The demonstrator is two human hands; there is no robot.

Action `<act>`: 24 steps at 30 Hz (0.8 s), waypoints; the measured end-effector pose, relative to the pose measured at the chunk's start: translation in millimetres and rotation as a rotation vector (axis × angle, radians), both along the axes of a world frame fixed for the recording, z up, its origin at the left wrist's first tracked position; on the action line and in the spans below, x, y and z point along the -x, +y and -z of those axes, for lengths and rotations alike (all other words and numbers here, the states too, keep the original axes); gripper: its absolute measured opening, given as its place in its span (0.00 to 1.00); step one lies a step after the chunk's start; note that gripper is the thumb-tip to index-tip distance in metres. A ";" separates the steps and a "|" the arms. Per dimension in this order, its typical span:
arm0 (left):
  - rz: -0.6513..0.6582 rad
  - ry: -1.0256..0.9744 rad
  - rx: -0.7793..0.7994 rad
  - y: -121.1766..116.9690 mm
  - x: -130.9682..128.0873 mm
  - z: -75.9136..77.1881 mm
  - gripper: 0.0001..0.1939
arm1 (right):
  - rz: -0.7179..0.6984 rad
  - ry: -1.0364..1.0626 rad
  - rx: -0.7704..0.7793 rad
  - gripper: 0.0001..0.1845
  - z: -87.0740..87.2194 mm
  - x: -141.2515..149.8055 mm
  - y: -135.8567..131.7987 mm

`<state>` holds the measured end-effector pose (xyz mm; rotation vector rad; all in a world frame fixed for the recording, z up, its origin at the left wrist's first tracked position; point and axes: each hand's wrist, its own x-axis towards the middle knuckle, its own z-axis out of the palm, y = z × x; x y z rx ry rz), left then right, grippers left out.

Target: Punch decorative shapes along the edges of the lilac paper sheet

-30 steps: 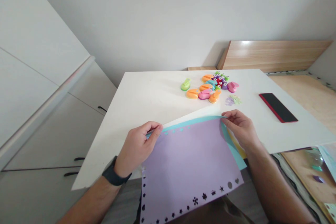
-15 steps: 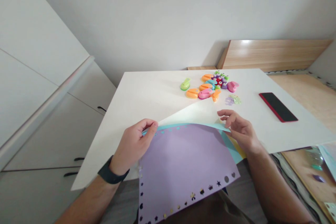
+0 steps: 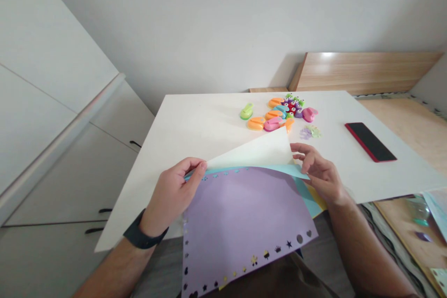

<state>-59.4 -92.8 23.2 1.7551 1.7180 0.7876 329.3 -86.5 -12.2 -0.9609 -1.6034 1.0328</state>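
My left hand [image 3: 179, 191], a dark band round its wrist, pinches the top left edge of several stacked sheets of paper. Uppermost is a purple sheet [image 3: 244, 219] with small shapes such as stars, hearts and crowns punched along its edges. Under it shows a light blue sheet [image 3: 309, 198], its top edge curled toward me. A pale cream sheet [image 3: 258, 149] sticks out behind, and a bit of a yellow sheet [image 3: 318, 198] shows at the right. My right hand [image 3: 319, 172] holds the right end of the blue edge between thumb and curled fingers.
Craft punches [image 3: 273, 124] in orange, pink and blue, with a green punch [image 3: 246, 111] apart, lie at the back of the white table [image 3: 157, 135]. Round eyed figures [image 3: 292, 106] cluster beside them. Paper cut-outs [image 3: 310, 132] and a black-and-red slab [image 3: 370, 142] lie at the right.
My left hand and the sheets have shifted slightly left and down. More of the cream sheet stands up behind, its corner now overlapping the orange punch.
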 end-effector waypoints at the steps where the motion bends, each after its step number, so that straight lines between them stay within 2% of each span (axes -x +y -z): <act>1: -0.002 0.001 -0.003 -0.1 0.3 -0.3 0.17 | 0.001 -0.005 -0.006 0.07 -0.5 -0.2 -0.3; 10: -0.008 0.019 -0.021 1.7 2.0 -0.2 0.18 | -0.036 -0.024 -0.044 0.07 -4.1 0.7 -3.8; 16: 0.027 -0.014 0.004 1.5 6.0 3.1 0.18 | -0.012 -0.010 -0.007 0.09 -1.5 1.9 -3.7; 20: 0.076 -0.022 -0.001 -1.3 7.4 1.5 0.17 | 0.005 -0.022 -0.001 0.09 -2.9 3.5 -2.9; 24: 0.185 0.000 -0.072 -8.9 8.1 -1.5 0.12 | 0.025 -0.006 0.031 0.10 -3.4 4.0 -4.5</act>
